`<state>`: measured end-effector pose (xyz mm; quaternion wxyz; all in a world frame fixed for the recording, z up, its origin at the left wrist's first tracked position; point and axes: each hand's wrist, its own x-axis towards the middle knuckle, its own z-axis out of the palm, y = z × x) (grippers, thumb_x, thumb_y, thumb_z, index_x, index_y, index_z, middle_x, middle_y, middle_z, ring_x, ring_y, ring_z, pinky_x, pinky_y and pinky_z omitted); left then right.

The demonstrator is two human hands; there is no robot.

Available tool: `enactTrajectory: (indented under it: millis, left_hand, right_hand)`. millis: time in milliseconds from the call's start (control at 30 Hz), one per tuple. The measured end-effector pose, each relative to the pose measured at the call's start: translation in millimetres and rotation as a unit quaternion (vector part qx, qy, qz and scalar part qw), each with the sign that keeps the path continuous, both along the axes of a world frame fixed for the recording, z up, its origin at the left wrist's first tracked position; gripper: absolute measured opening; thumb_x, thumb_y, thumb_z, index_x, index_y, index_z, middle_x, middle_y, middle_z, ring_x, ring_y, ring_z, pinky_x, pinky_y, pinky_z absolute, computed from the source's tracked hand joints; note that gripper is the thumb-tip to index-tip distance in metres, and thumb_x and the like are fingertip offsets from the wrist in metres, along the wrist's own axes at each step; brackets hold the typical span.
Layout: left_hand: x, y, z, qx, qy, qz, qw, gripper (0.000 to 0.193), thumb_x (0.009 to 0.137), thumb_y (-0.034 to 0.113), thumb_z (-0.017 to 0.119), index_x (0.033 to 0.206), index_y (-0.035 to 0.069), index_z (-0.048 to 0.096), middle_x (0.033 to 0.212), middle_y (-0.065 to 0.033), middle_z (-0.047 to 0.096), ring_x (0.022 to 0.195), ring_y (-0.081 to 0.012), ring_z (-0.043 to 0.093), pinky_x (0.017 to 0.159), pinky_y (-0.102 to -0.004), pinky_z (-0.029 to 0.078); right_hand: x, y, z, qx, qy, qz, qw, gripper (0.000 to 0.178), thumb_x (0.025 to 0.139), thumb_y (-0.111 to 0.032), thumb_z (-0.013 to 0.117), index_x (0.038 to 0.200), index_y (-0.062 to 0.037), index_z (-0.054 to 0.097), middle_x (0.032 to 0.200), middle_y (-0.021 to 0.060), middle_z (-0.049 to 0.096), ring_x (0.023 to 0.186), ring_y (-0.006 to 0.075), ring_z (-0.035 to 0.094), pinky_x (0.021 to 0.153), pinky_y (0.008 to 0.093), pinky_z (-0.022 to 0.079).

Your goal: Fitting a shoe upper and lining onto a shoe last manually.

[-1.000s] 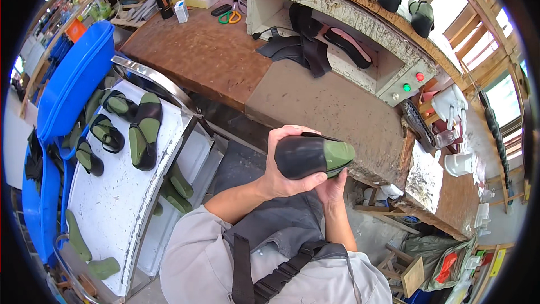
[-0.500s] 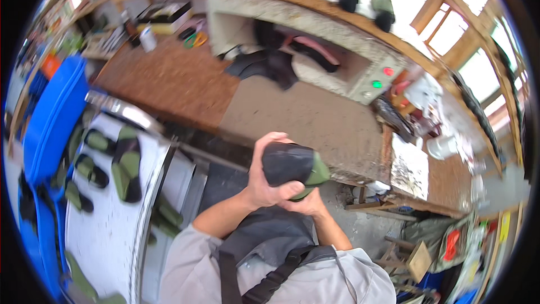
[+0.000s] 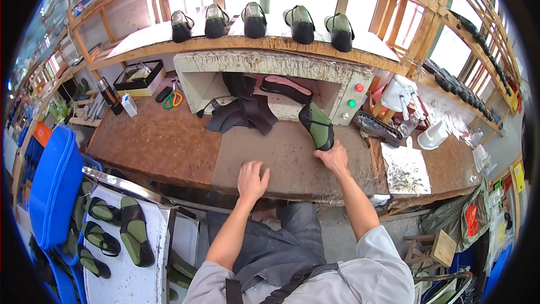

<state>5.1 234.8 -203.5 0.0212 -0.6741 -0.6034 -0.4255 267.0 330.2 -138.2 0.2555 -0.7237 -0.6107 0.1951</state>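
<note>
My right hand (image 3: 333, 157) grips the black toe end of a green shoe last (image 3: 319, 127) with a black leather upper on it. The last stands tilted at the right front of a white box-like machine (image 3: 188, 62), its green end toward the machine's opening. My left hand (image 3: 252, 179) is at the bench's front edge, fingers apart and holding nothing. Between the hands lies bare brown bench top (image 3: 281, 157). Dark leather pieces (image 3: 244, 115) hang out of the opening, and a dark sole with a pink top (image 3: 287, 88) lies inside it.
Several black-and-green lasted shoes (image 3: 255, 21) line the shelf above. More lie on a white cart (image 3: 121, 281) at left, beside blue bins (image 3: 56, 183). Scissors (image 3: 174, 97) lie at the back left. A stained paper sheet (image 3: 406, 170) and a white jug (image 3: 433, 136) are at right.
Both hands held the last near my body. Now my right hand has carried it forward to the machine, while my left hand has let go. The view has shifted too.
</note>
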Motion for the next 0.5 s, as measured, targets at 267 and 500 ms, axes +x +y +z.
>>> enactTrajectory:
  millis: [267,500]
  left_hand:
    - [-17,-13,-8,0.017,-0.019,0.042,0.999,0.025,0.08,0.027,0.066,0.091,0.005,0.064,0.096,-0.0124,0.063,0.093,-0.0313,0.058,0.083,-0.042,0.046]
    - [-8,-48,2,0.019,-0.248,-0.079,0.965,0.012,0.081,0.018,0.066,0.086,0.007,0.066,0.094,-0.0119,0.064,0.09,-0.027,0.061,0.081,-0.0369,0.048]
  right_hand:
    - [-47,62,-25,0.036,-0.203,0.049,0.977,0.077,0.061,-0.05,0.075,0.117,0.0001,0.055,0.109,0.0248,0.061,0.101,0.0396,0.058,0.088,0.0458,0.047]
    - [-19,25,-38,0.359,-0.148,0.166,0.906,0.064,0.073,-0.026,0.077,0.124,0.0022,0.051,0.114,0.0225,0.059,0.104,0.0384,0.056,0.091,0.0436,0.045]
